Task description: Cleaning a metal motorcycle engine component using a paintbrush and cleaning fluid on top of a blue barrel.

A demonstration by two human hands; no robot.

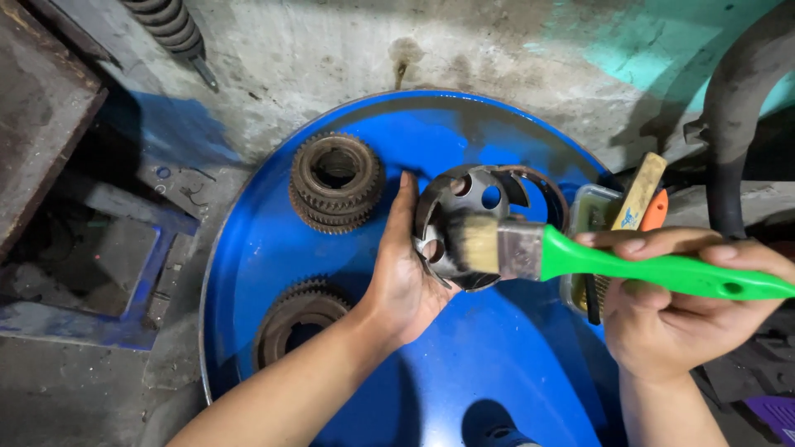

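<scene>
Left hand (406, 285) grips hub (455, 236), right hand (662, 319) clasps brush (571, 257) on it; two gears (335, 182) lie unbrushed, apparently.

Left hand (406, 281) holds a holed metal part (455, 215) over the blue drum lid (513, 348); right hand (671, 306) presses a green-handled brush (580, 252) against it, with rusty gears (335, 182) near the lid's far-left edge.

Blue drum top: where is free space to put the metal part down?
Free: the drum top between the forearms, and its far strip beyond the upper gear. Crowded: the left side with both gears, lower gear, and the right edge by the tub.
</scene>
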